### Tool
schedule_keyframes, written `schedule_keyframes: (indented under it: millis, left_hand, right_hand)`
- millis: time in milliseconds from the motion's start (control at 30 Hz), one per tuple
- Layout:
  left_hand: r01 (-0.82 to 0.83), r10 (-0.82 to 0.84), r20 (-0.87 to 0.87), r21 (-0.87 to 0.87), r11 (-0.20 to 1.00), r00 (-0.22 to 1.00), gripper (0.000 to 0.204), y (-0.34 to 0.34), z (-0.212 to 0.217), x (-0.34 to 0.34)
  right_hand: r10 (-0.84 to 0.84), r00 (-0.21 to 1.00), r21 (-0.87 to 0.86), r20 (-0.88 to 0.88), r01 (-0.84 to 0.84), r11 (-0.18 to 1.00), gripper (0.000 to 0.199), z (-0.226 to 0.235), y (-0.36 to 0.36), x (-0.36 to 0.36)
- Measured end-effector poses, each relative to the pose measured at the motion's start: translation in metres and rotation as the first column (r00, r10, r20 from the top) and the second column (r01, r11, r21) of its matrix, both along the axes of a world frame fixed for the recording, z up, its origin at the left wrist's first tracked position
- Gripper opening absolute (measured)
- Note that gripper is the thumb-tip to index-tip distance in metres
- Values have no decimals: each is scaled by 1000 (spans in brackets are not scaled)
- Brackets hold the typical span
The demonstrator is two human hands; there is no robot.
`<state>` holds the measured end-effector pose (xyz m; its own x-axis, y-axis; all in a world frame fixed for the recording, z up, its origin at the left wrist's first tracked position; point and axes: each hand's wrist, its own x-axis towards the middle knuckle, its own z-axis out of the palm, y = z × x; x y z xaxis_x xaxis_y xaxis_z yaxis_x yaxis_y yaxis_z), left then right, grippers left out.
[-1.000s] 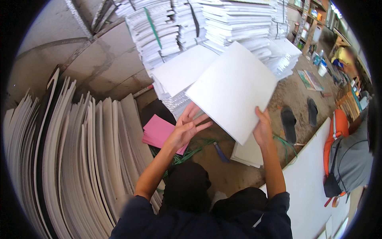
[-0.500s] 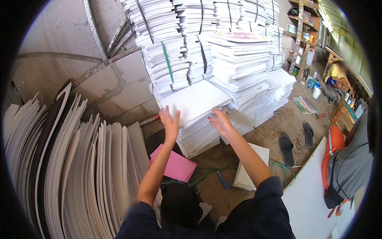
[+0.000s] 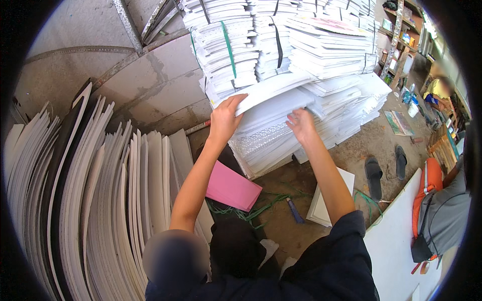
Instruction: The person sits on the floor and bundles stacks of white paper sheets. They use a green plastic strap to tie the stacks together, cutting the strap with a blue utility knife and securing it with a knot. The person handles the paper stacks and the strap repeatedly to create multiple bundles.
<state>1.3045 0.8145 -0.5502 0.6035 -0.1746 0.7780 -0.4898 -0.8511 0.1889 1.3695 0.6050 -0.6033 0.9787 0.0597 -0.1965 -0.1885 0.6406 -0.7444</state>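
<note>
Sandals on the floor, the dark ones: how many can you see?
2. One dark sandal lies on the floor, right of the small white stack; the second sandal lies farther right. More could be hidden behind things.

Boards (image 3: 115,200) stand on edge along the left, before a block wall (image 3: 145,85). Straight ahead, strapped sheet stacks (image 3: 216,50) rise behind a lower loose pile (image 3: 266,145). Nearer, on the floor (image 3: 273,231), twine (image 3: 271,203) lies between a sheaf (image 3: 233,186) to the left and a small panel stack (image 3: 321,208) to the right. Farther right lie sandals (image 3: 373,178), with a large board (image 3: 394,241) nearer than they are; shelving (image 3: 401,65) stands beyond.
</note>
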Motion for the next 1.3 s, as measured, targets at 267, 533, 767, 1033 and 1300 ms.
schedule_keyframes:
  millis: [267, 533, 767, 1033, 1300]
  left_hand:
    - [10, -9, 9, -70, 998, 1000, 41, 6, -9, 9]
    - [19, -19, -6, -41, 999, 1000, 48, 9, -17, 6]
    - [-12, 18, -33, 180, 984, 999, 55, 28, -26, -3]
    - [13, -17, -168, -25, 1000, 986, 46, 36, 2, 11]
    - [29, -35, -108, -61, 998, 994, 47, 29, -7, 13]
  right_hand:
    - [-112, 963, 82, -245, 135, 987, 43, -52, 53, 2]
    - [-287, 945, -152, -156, 264, 952, 72, -43, 94, 7]
    - [-266, 962, -192, -63, 250, 949, 84, -30, 91, 6]
    - [-280, 935, -222, -218, 232, 947, 97, -38, 89, 12]
    - [-377, 925, -358, -50, 336, 871, 109, -54, 109, 39]
